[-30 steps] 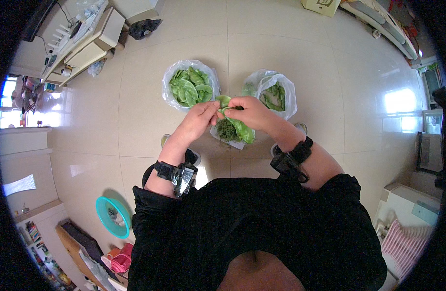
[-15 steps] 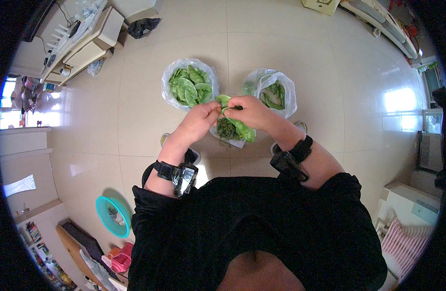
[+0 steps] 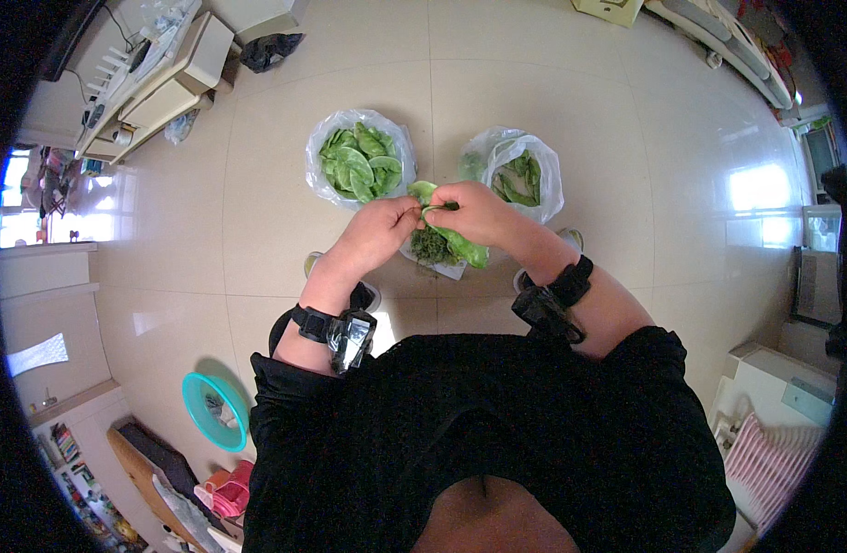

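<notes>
My left hand (image 3: 379,229) and my right hand (image 3: 472,210) meet in a pinch above the floor, thumbs and fingertips almost touching. Between them is a broad flat green bean pod (image 3: 467,250), whose body slants down from beneath my right fingers. More flat green (image 3: 423,191) pokes out beyond the fingertips; whether it belongs to the same pod I cannot tell. Both hands are closed, and their exact grip is partly hidden. Below lies a heap of fine green trimmings (image 3: 430,246) on a white sheet (image 3: 451,271), partly covered by the pod.
Two clear plastic bags stand beyond my hands: the left bag (image 3: 314,175) is full of flat green pods (image 3: 354,166), the right bag (image 3: 554,184) holds fewer pods (image 3: 525,180). A turquoise basin (image 3: 189,410) sits at lower left, a black bag (image 3: 271,52) by the far-left cabinet (image 3: 170,88).
Both hands keep their pinch on the bean pod. The pod's lower end has shifted very slightly to the right; the bags and heap look the same.
</notes>
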`<action>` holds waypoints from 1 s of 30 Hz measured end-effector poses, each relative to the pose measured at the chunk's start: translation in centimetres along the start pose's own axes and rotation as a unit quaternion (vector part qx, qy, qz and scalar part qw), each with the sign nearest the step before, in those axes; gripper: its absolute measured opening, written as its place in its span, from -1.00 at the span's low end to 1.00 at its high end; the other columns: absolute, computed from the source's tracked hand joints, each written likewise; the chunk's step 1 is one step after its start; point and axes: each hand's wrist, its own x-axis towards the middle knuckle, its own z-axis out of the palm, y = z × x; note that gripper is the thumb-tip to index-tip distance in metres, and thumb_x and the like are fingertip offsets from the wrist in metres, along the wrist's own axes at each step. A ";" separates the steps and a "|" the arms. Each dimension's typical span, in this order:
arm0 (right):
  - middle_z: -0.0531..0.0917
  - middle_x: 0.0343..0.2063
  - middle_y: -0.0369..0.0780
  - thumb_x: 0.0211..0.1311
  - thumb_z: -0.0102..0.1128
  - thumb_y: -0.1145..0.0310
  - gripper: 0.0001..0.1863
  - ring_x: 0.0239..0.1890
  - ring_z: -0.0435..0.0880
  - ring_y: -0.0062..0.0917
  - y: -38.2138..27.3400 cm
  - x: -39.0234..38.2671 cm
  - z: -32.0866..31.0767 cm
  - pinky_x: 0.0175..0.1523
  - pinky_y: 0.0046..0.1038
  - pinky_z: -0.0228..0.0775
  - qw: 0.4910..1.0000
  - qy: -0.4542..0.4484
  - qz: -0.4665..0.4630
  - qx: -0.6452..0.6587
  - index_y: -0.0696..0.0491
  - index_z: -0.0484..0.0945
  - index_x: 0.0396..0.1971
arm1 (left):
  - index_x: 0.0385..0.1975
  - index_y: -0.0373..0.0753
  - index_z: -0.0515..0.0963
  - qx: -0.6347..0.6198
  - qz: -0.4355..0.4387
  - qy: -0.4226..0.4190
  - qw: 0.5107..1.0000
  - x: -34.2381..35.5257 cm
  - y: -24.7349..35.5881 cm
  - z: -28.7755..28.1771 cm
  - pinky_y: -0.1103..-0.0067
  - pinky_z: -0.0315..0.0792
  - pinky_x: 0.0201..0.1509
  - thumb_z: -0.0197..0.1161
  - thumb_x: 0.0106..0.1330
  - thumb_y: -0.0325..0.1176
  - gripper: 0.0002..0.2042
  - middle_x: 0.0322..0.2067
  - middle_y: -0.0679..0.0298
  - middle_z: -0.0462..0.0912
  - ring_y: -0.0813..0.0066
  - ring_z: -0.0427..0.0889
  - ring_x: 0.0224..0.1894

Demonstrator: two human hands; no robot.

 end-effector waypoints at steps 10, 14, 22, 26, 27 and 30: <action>0.65 -0.49 -0.03 0.08 0.34 0.16 -0.69 -0.43 0.65 -0.24 0.4 0.0 -0.1 -0.27 -0.27 0.46 1.000 -0.001 -0.009 -0.005 0.13 0.62 -0.37 | -0.26 -0.35 0.54 -0.003 -0.007 -0.012 1.000 0.0 0.2 -0.1 0.42 0.47 -0.26 0.02 0.39 -0.35 -0.79 -0.44 0.10 0.66 0.22 0.62 -0.40; 0.64 -0.49 -0.03 0.08 0.33 0.16 -0.68 -0.43 0.65 -0.24 0.5 0.1 0.0 -0.27 -0.27 0.46 1.000 -0.001 -0.013 -0.004 0.13 0.62 -0.38 | -0.25 -0.34 0.54 -0.011 -0.007 -0.013 1.000 0.0 0.2 -0.1 0.44 0.46 -0.28 0.02 0.39 -0.35 -0.80 -0.46 0.13 0.64 0.28 0.60 -0.43; 0.63 -0.51 -0.02 0.08 0.33 0.15 -0.68 -0.45 0.65 -0.22 0.6 0.1 0.0 -0.28 -0.26 0.46 1.000 -0.004 -0.011 -0.002 0.12 0.62 -0.37 | -0.24 -0.34 0.54 -0.010 -0.011 -0.021 1.000 0.0 0.2 -0.1 0.45 0.44 -0.30 0.02 0.38 -0.36 -0.80 -0.52 0.14 0.59 0.31 0.57 -0.46; 0.63 -0.51 -0.02 0.08 0.33 0.15 -0.68 -0.44 0.65 -0.21 0.5 0.0 -0.1 -0.28 -0.26 0.46 1.000 -0.006 -0.008 -0.002 0.12 0.62 -0.37 | -0.25 -0.35 0.55 -0.015 -0.013 -0.023 1.000 0.0 0.3 -0.1 0.43 0.45 -0.28 0.03 0.33 -0.41 -0.82 -0.50 0.10 0.60 0.26 0.59 -0.43; 0.63 -0.51 -0.02 0.08 0.33 0.15 -0.68 -0.44 0.65 -0.21 0.4 0.0 -0.1 -0.28 -0.26 0.46 1.000 -0.007 -0.007 -0.004 0.12 0.62 -0.37 | -0.24 -0.35 0.55 -0.018 -0.017 -0.026 0.999 0.0 0.4 -0.1 0.42 0.45 -0.26 0.03 0.31 -0.42 -0.82 -0.48 0.09 0.61 0.23 0.60 -0.41; 0.63 -0.51 -0.02 0.08 0.34 0.15 -0.69 -0.44 0.65 -0.21 0.3 -0.1 -0.2 -0.29 -0.26 0.46 1.000 -0.003 -0.016 -0.002 0.12 0.62 -0.38 | -0.23 -0.37 0.54 0.001 0.013 -0.023 1.000 -0.1 0.4 -0.1 0.37 0.47 -0.19 0.05 0.26 -0.46 -0.82 -0.41 0.02 0.64 0.12 0.64 -0.33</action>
